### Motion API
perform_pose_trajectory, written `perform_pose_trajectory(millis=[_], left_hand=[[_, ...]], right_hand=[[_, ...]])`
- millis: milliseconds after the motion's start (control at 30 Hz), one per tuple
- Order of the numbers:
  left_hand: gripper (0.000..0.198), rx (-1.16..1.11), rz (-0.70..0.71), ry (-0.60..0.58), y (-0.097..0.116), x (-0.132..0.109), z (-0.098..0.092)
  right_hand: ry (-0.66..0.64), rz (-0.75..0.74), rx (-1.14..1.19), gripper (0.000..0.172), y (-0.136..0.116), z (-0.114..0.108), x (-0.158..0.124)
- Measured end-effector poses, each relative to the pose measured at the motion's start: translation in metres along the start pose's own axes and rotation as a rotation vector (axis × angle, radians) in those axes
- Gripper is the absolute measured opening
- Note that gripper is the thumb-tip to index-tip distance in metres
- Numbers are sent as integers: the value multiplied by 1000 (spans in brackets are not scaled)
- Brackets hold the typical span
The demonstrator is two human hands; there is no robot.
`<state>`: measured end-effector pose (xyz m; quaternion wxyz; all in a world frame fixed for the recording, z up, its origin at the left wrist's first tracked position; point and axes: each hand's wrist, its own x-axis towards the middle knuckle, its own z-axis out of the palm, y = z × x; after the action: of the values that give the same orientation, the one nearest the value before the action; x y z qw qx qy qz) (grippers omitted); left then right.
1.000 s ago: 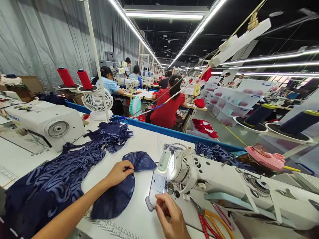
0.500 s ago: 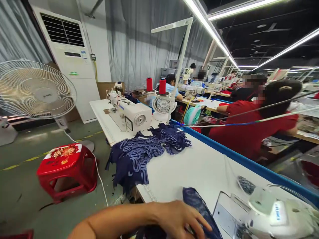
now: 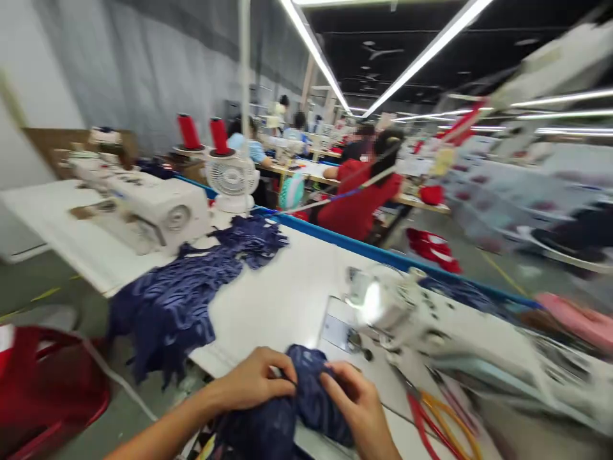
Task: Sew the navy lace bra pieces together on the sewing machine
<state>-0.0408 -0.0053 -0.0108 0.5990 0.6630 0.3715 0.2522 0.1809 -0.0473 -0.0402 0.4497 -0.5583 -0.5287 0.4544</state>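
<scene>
Dark blue patterned fabric (image 3: pixel 311 390) lies bunched at the front edge of the white sewing table, partly hanging toward me. My left hand (image 3: pixel 265 380) pinches its left part between thumb and fingers. On its right part, my right hand (image 3: pixel 352 396) grips the cloth with thumb and fingertips. Just beyond and to the right stands a white sewing machine (image 3: pixel 407 313), blurred, with its metal plate (image 3: pixel 338 329) near the fabric. A pile of blue patterned cloth pieces (image 3: pixel 186 294) spreads over the table to the left, some draping off the edge.
Scissors with red and orange handles (image 3: pixel 443 425) lie right of my right hand. Another sewing machine (image 3: pixel 148 201), red thread cones (image 3: pixel 220 137) and a small white fan (image 3: pixel 233 176) stand at the left. A red stool (image 3: pixel 52 377) is on the floor. A co-worker in red (image 3: pixel 352 198) sits beyond.
The view has swung to the right. My right hand has come into sight and both hands now hold the blue fabric; earlier only my left hand showed, resting over it.
</scene>
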Motion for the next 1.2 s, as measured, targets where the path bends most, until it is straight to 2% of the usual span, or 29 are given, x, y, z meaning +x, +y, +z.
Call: perform_pose_trajectory(millis=[67, 167, 233, 300, 367, 467, 567, 633, 833, 967, 1200], left_hand=[[11, 31, -38, -28, -8, 3, -7], [15, 147, -123, -62, -18, 9, -20], [16, 253, -171, -70, -16, 10, -28], [17, 305, -174, -22, -5, 11, -28], [21, 251, -150, 35, 9, 13, -18], [26, 44, -113, 21, 20, 21, 13], [26, -20, -99, 23, 14, 32, 43], [26, 25, -98, 25, 6, 39, 52], [27, 110, -81, -80, 1, 48, 47], [30, 144, -95, -78, 4, 49, 47], [32, 141, -124, -33, -6, 48, 49]], right_hand=[[102, 53, 17, 38, -3, 4, 0], [102, 132, 176, 42, -3, 1, -2], [80, 165, 256, 42, -2, -3, -6], [65, 184, 289, 42, 0, -5, -10], [57, 200, 312, 42, 3, -4, -12], [44, 214, 376, 42, 6, 0, -13], [72, 205, 431, 44, 6, 3, -13], [90, 200, 450, 44, 5, 2, -14], [30, 213, 430, 40, 0, -7, -19], [43, 215, 409, 39, 1, -7, -21], [13, 212, 418, 37, 3, -9, -24]])
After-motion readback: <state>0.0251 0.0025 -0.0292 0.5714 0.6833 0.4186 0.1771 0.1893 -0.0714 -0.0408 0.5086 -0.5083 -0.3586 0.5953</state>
